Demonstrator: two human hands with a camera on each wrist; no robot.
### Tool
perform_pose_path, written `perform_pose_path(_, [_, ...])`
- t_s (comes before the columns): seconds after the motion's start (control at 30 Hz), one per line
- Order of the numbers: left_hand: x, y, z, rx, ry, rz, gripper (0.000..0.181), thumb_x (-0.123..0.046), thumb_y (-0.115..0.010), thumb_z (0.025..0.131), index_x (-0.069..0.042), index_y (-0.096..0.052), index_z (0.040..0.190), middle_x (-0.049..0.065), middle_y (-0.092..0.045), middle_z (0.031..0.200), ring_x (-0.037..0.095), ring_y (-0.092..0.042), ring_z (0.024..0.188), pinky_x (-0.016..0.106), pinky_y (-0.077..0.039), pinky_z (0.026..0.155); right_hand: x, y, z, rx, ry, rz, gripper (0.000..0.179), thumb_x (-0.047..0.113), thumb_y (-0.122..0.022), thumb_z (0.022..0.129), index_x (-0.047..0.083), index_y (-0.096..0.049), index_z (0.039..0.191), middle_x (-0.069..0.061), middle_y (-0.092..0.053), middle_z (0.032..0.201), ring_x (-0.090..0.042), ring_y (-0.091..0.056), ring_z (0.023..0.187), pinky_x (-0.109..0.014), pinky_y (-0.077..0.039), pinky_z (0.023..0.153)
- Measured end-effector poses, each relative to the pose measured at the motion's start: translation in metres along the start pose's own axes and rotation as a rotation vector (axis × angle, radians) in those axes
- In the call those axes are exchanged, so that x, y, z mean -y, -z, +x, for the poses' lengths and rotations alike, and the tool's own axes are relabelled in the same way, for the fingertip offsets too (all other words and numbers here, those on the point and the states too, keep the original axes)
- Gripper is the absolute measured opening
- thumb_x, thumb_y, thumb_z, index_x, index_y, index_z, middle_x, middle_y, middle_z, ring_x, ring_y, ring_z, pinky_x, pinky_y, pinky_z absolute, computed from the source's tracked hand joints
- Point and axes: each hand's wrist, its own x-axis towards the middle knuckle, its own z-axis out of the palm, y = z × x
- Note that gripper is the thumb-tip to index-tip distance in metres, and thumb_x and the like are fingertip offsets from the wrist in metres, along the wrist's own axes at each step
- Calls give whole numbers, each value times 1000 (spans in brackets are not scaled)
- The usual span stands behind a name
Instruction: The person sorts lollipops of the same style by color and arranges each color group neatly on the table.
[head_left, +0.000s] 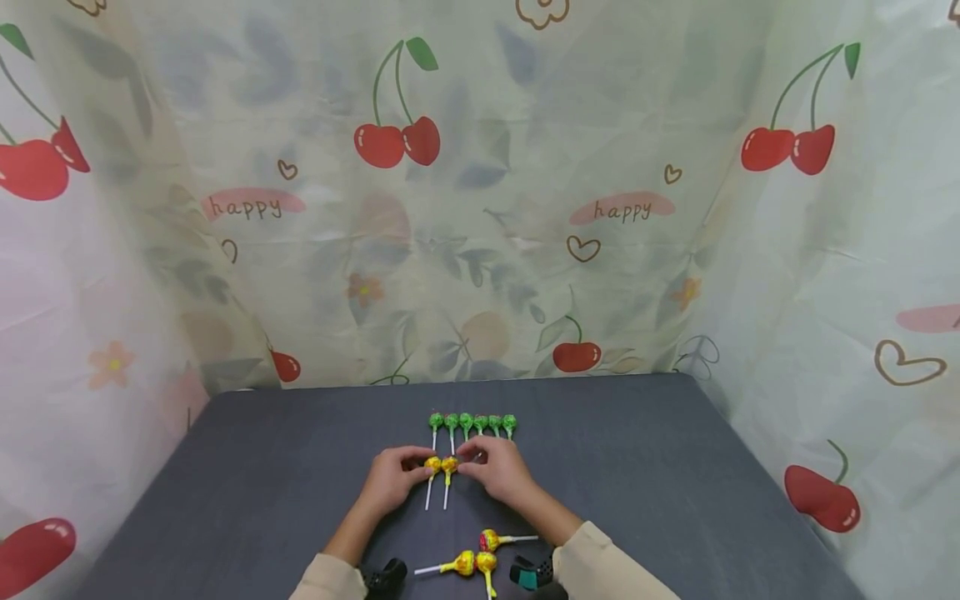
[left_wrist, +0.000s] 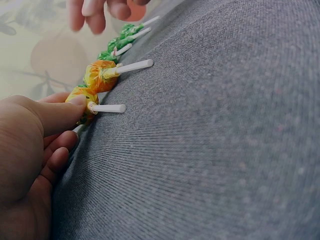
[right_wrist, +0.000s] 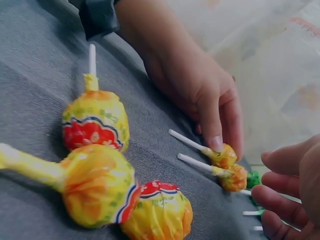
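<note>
My left hand (head_left: 390, 481) pinches the wrapped head of a yellow lollipop (left_wrist: 89, 95) between thumb and fingers; its white stick points toward me. Just right of it lies a second yellow lollipop (head_left: 449, 465), side by side with the first and its stick pointing the same way. My right hand (head_left: 501, 473) hovers close to that second one, fingers loosely bent and holding nothing; the right wrist view shows a gap between them. Beyond both hands is a row of several green lollipops (head_left: 467, 422), heads away from me, some sticks partly hidden by the right hand.
Three more yellow lollipops lie nearer me between the forearms: one with its stick to the left (head_left: 465, 563), one to the right (head_left: 489, 541), one toward me (head_left: 487, 564). A dark grey cloth (head_left: 637, 483) covers the table. Printed curtains (head_left: 480, 208) hang behind and beside it.
</note>
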Motion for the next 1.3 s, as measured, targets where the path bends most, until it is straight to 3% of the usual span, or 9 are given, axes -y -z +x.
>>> perform_pose_path(0.23, [0,-1,0,-3,8,3,18,-14,-77,84,-16,-77,101,-4,-67,86,12,-54,70,31,-43,63,-1,12,-12,89,57,34,16,11,-77,83,7,-74,99,7,-66,82,-6,-58,71,-25,-48,64])
perform_pose_path(0.57, [1,-1,0,-6,16,14,18,-14,-77,83,-17,-77,101,-6,-67,85,11,-54,70,30,-43,63,-13,35,-32,409,95,129,25,9,-75,84,5,-72,109,-5,-71,97,-6,-61,84,-26,-49,76])
perform_pose_path(0.87, [0,-1,-1,-5,16,18,19,-13,-77,84,-16,-77,102,-5,-67,87,12,-53,71,32,-43,64,-22,45,-51,629,171,218,26,9,-72,87,4,-70,113,-1,-68,102,-4,-60,88,-24,-49,80])
perform_pose_path(1.03, [0,-1,0,-5,6,20,19,-13,-77,83,-16,-77,102,-5,-67,87,12,-54,71,32,-44,64,-25,46,-58,650,269,201,27,6,-73,86,4,-70,113,3,-67,105,-5,-61,94,-25,-49,84])
perform_pose_path(1.3, [1,-1,0,-4,4,18,19,-13,-77,83,-16,-77,102,-5,-67,87,11,-54,71,32,-44,64,-20,43,-65,560,322,60,24,5,-76,82,10,-73,105,9,-66,99,-3,-58,90,-22,-46,82])
